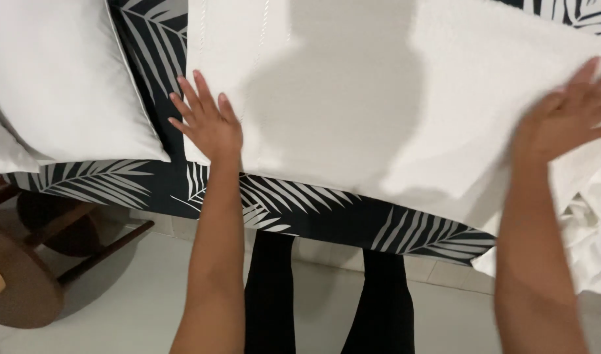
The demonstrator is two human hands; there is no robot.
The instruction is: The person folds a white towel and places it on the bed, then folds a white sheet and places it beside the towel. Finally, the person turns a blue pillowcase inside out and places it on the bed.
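The white cloth lies spread flat across the bed, whose dark leaf-print sheet shows along the near edge. The left hand rests flat on the cloth's near left corner, fingers spread and gripping nothing. The right hand, also flat and open, presses its right side. A white pillow sits at the bed's left end.

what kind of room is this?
Likely a bedroom: both hands, left hand and right hand, press flat on a white sheet over a leaf-print bed, pillow beside.
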